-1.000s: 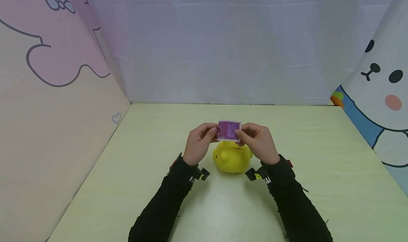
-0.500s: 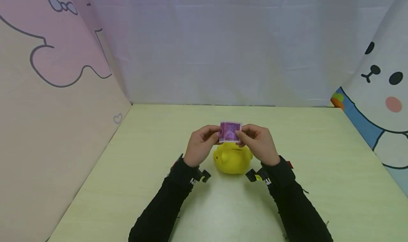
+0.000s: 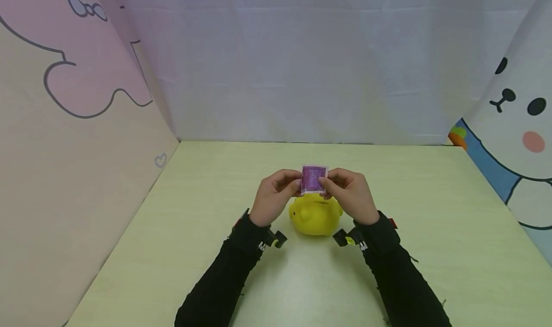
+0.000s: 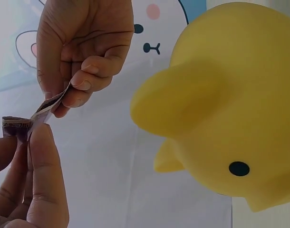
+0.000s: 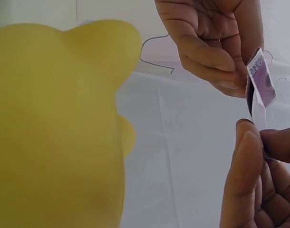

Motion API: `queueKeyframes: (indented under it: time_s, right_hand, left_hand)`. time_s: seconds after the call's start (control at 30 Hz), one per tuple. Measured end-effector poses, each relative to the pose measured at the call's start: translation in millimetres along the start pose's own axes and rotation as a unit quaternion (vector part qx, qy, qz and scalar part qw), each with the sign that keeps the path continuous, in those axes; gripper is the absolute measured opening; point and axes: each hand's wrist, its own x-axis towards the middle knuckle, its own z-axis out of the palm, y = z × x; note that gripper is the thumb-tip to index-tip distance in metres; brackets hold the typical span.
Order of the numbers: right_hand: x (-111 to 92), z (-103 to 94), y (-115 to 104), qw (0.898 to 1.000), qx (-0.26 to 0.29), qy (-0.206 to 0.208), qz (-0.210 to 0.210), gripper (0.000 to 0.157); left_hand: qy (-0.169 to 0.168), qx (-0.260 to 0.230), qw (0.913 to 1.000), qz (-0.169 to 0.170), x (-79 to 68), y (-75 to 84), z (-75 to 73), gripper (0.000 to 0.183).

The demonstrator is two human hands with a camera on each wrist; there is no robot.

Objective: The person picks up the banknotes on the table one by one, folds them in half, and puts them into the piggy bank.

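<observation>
A purple banknote (image 3: 313, 178) with a white border is stretched between my two hands, its visible face fairly short. My left hand (image 3: 274, 195) pinches its left edge between thumb and fingers. At the right edge, my right hand (image 3: 351, 193) pinches it with the thumb across the front. The left wrist view shows the banknote (image 4: 47, 107) bent into a crease, and in the right wrist view the banknote (image 5: 261, 88) appears folded in layers. Just below and nearer me stands a yellow piggy bank (image 3: 316, 217), a dark slot on its top, its face turned left.
The pale wood-grain table (image 3: 207, 250) spreads around the piggy bank. A white curtain (image 3: 284, 68) hangs behind the table's far edge. Cartoon-printed panels stand at the left and right, one with a pink figure (image 3: 99, 68), the other with a white animal face (image 3: 513, 126).
My left hand has shifted slightly right, closer to my right hand. The visible width of the banknote has become narrower. The right hand and piggy bank stay nearly in place.
</observation>
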Motion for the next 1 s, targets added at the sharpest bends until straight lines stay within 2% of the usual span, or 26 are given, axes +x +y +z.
queueKeyframes:
  time_s: [0.4, 0.73, 1.0]
  right_hand:
    - [-1.4, 2.1, -0.1, 1.0, -0.012, 0.002, 0.003, 0.017]
    - [-2.7, 4.1, -1.2, 1.0, -0.01, -0.003, -0.006, 0.018]
    - [-3.1, 5.3, -0.1, 1.0, 0.0, -0.009, -0.028, 0.015]
  left_hand:
    - [-0.02, -0.017, 0.9995, 0.018, -1.1, 0.0, 3.2, 0.021]
    - [-0.022, -0.012, 0.9997, 0.001, 0.0, -2.5, 4.0, 0.022]
    - [-0.042, -0.002, 0.9991, -0.002, 0.9, -6.4, 3.6, 0.024]
